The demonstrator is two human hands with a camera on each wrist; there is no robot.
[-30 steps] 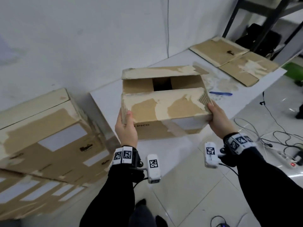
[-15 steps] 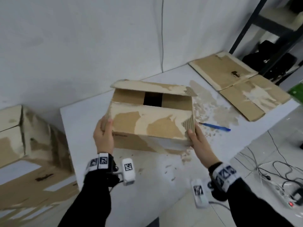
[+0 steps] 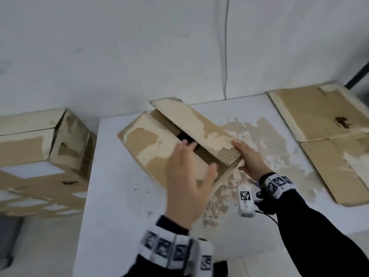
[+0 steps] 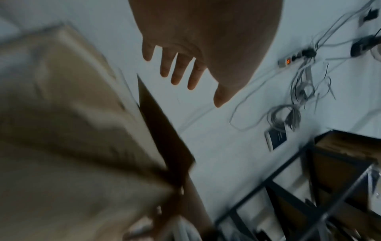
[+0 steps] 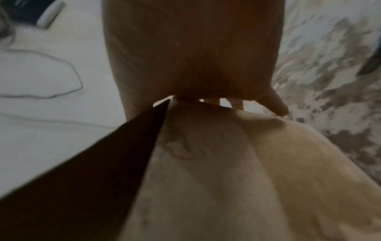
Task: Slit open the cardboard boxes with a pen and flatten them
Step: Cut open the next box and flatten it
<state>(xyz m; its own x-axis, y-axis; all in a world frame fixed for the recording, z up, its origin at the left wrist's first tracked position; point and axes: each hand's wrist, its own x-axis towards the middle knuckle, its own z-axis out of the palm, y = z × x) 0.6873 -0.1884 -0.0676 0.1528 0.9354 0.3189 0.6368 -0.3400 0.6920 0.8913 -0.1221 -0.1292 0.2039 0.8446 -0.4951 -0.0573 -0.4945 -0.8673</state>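
Observation:
A worn cardboard box (image 3: 159, 142) lies diagonally on the white table (image 3: 119, 196). Its top flaps stand partly apart, with a dark gap between them. My left hand (image 3: 187, 172) is over the near flap with its fingers (image 4: 177, 71) straight and spread, holding nothing. Whether it touches the flap is unclear. My right hand (image 3: 247, 158) grips the box's right end, thumb on the torn corner of the far flap and fingers below. In the right wrist view the box (image 5: 226, 163) fills the frame under the palm. The pen is not visible.
A large taped box (image 3: 40, 156) stands left of the table. Two flattened cardboard sheets (image 3: 311, 112) lie at the table's right end. Torn paper residue (image 3: 265, 140) covers the table beside the box. A power strip with cables (image 4: 286, 61) and a black shelf frame (image 4: 309, 179) are on the floor.
The box went from being held up at both ends to lying diagonally on the table. My left hand let go of its left end and moved over the top, open.

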